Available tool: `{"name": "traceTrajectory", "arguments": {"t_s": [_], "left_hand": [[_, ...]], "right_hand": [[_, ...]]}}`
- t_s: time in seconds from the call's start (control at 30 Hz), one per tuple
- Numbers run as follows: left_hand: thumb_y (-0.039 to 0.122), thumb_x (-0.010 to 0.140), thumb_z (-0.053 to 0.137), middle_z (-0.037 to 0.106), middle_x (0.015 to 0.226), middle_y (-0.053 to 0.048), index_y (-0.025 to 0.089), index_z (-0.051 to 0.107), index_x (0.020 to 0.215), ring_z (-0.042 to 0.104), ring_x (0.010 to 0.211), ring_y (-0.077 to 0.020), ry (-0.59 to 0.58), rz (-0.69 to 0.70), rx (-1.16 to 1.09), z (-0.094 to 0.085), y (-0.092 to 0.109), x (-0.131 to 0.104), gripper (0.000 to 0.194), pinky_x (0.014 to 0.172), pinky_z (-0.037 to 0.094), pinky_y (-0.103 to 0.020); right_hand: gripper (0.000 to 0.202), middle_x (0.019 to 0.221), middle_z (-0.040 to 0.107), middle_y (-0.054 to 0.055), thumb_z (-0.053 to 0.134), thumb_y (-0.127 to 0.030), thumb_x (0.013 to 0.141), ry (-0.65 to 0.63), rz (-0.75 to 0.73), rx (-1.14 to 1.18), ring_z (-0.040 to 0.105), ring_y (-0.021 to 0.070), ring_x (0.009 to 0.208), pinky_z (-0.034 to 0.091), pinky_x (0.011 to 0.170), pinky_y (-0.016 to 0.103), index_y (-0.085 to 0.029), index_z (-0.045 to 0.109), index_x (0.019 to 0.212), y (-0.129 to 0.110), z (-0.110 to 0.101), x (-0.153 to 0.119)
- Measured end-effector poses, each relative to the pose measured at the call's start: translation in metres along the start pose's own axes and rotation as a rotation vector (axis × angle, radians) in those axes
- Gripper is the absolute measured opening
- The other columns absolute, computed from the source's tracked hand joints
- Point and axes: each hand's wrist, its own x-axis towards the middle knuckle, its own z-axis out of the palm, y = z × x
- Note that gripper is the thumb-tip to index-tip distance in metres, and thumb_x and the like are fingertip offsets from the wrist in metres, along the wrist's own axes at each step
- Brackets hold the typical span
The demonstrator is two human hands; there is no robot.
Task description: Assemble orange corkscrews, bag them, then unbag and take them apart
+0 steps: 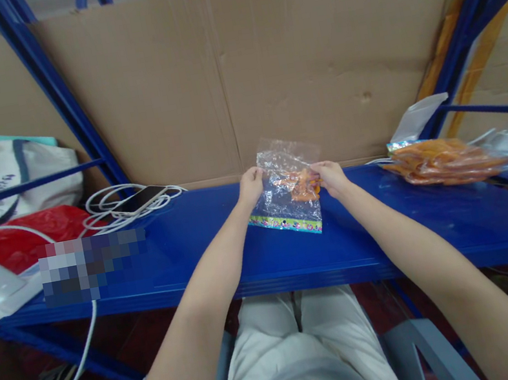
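The left hand [251, 186] pinched one side of a clear plastic bag [271, 197], and the right hand [332, 179] had its grip pressed together on the other side, beside an orange piece [304, 190] showing at the plastic. The bag was over the middle of the blue bench [193, 233], its printed strip [287, 224] nearest the front edge. Orange packaging [445, 161] lay well to the right, a phone [140, 200] to the left.

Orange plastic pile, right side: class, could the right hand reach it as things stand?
Probably yes, once freed: the right hand holds the clear bag, but mainly blue tabletop shows between it and the orange plastic pile.
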Motion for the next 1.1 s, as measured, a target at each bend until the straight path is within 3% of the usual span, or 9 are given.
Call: {"name": "traceTrajectory", "arguments": {"t_s": [0.23, 0.4, 0.57, 0.67, 0.77, 0.93, 1.1], "left_hand": [[0.021, 0.09, 0.055, 0.059, 0.064, 0.0, 0.019, 0.063, 0.075, 0.058, 0.07, -0.0162, 0.037, 0.03, 0.029, -0.001, -0.007, 0.007, 0.016, 0.065, 0.043, -0.022], [0.017, 0.091, 0.052, 0.06, 0.065, 0.0, 0.019, 0.061, 0.075, 0.059, 0.069, -0.0159, 0.008, 0.067, 0.043, 0.002, -0.004, 0.005, 0.019, 0.066, 0.043, -0.023], [0.022, 0.097, 0.048, 0.049, 0.049, 0.003, 0.019, 0.058, 0.074, 0.052, 0.049, -0.014, -0.034, -0.011, 0.05, 0.001, 0.004, -0.003, 0.025, 0.055, 0.039, -0.023], [0.036, 0.1, 0.047, 0.048, 0.044, 0.004, 0.019, 0.057, 0.074, 0.042, 0.036, -0.0113, -0.138, -0.12, -0.009, 0.001, 0.008, -0.008, 0.032, 0.045, 0.03, -0.022], [0.051, 0.097, 0.05, 0.051, 0.044, 0.001, 0.018, 0.056, 0.066, 0.042, 0.035, -0.0096, -0.22, -0.182, -0.082, 0.003, 0.01, -0.011, 0.046, 0.044, 0.031, -0.022], [0.049, 0.097, 0.052, 0.037, 0.038, 0.004, 0.018, 0.048, 0.05, 0.036, 0.038, -0.0088, -0.186, -0.079, -0.037, 0.007, 0.01, -0.012, 0.056, 0.046, 0.03, -0.022], [0.052, 0.093, 0.055, 0.032, 0.039, 0.006, 0.019, 0.045, 0.048, 0.031, 0.04, -0.0087, -0.182, 0.008, 0.048, 0.006, 0.011, -0.01, 0.056, 0.047, 0.024, -0.023]], "right_hand": [[0.021, 0.057, 0.046, -0.007, 0.055, -0.009, 0.08, 0.087, -0.069, -0.007, 0.046, 0.0073, 0.047, 0.043, 0.048, 0.018, -0.022, 0.042, 0.071, 0.001, -0.003, 0.007], [0.017, 0.059, 0.043, -0.008, 0.054, -0.014, 0.081, 0.115, -0.116, -0.039, 0.041, 0.0079, 0.044, 0.038, 0.044, 0.019, -0.024, 0.041, 0.076, 0.006, -0.004, 0.013], [0.012, 0.064, 0.043, -0.007, 0.047, -0.018, 0.087, 0.208, -0.156, -0.049, 0.04, 0.009, 0.045, 0.038, 0.045, 0.022, -0.025, 0.04, 0.081, 0.01, -0.005, 0.02], [0.006, 0.065, 0.044, -0.007, 0.045, -0.022, 0.09, 0.278, -0.244, -0.088, 0.045, 0.0108, 0.048, 0.04, 0.048, 0.022, -0.025, 0.041, 0.087, 0.012, -0.012, 0.029], [0.002, 0.067, 0.044, -0.006, 0.04, -0.026, 0.094, 0.347, -0.283, -0.069, 0.049, 0.0124, 0.051, 0.043, 0.051, 0.024, -0.026, 0.041, 0.095, 0.011, -0.022, 0.038], [0.007, 0.068, 0.043, -0.006, 0.037, -0.023, 0.095, 0.401, -0.269, -0.031, 0.045, 0.0116, 0.049, 0.045, 0.052, 0.026, -0.026, 0.042, 0.1, 0.008, -0.031, 0.039], [0.006, 0.071, 0.044, -0.006, 0.042, -0.02, 0.093, 0.508, -0.306, 0.038, 0.043, 0.0099, 0.049, 0.044, 0.052, 0.025, -0.024, 0.042, 0.089, 0.009, -0.03, 0.042]]}}
